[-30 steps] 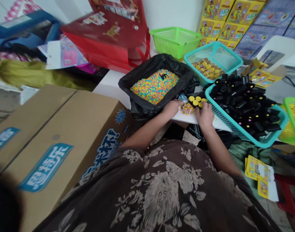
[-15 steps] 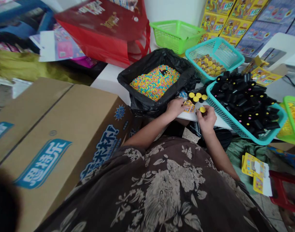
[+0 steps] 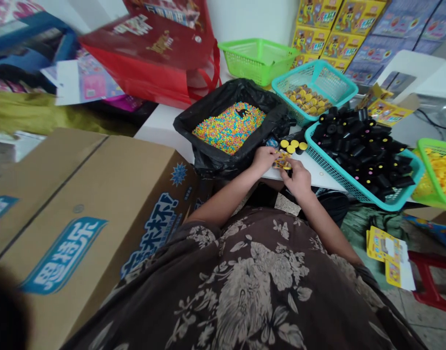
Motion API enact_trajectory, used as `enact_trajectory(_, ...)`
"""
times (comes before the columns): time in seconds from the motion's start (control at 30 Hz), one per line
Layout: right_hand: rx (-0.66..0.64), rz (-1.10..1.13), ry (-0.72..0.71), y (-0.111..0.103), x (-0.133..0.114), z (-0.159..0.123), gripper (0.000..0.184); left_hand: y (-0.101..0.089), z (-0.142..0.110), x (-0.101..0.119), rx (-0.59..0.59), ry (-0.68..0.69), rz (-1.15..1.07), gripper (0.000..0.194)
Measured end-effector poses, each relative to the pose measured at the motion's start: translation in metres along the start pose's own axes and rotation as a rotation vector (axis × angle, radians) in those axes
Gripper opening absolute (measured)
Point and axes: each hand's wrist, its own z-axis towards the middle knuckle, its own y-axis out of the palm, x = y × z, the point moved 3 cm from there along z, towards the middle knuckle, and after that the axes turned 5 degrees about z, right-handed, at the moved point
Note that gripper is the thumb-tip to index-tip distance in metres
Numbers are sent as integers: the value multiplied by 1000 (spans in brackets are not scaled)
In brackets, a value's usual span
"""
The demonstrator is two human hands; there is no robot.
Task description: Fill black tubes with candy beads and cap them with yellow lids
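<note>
My left hand [image 3: 264,158] is closed with its fingertips on a small stack of printed yellow-orange labels [image 3: 280,160] at the table's front edge. Against the labels' right side is my right hand [image 3: 298,180], its fingers closed round a small yellow-capped black container [image 3: 289,172]. Most of that container is hidden by the fingers and labels. Just beyond the hands stand several black containers with yellow caps [image 3: 291,148], close together. A small blue-and-white roundish item [image 3: 272,141] lies beside them, next to the black plastic.
A tub lined with black plastic [image 3: 186,121] holds coloured candy balls. To the right, a turquoise basket [image 3: 357,187] is heaped with black containers; another turquoise basket [image 3: 339,97] holds filled yellow-capped ones. A large carton [image 3: 135,170] stands left, a red bag [image 3: 150,73] behind.
My right hand has moved left with the yellow-capped container, from apart to touching the labels. My left hand stays at the labels. The camera view has shifted slightly.
</note>
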Motion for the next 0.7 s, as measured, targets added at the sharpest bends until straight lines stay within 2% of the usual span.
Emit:
enact_trajectory(0.1, -62, -35, 38, 0, -4, 3, 53, 0, -1, 1, -30, 6, -36, 23)
enact_trajectory(0.2, -122, -53, 99, 2, -3, 10, 51, -8, -6, 2, 73, 29, -90, 17)
enact_trajectory(0.27, -101, 22, 129, 0, 0, 13, 49, -14, -13, 2, 146, 31, -134, 11)
enact_trajectory(0.33, -33, 190, 164, -5, 0, 12, 49, -17, -22, 3, 172, 19, -199, 9)
enact_trajectory(0.4, 9, 460, 219, -10, -2, 7, 53, -16, -33, 4, 160, 27, -278, 14)
enact_trajectory(0.53, -63, 1021, 410, -17, -13, -7, 53, -5, -58, 9, 89, 103, -433, 36)
enact_trajectory(0.63, -18, 1164, 545, -24, -16, -12, 49, 4, -70, 9, 10, 83, -533, 48)
enact_trajectory(0.7, -49, 1217, 594, -27, -17, -13, 50, 6, -75, 9, -40, 57, -584, 50)
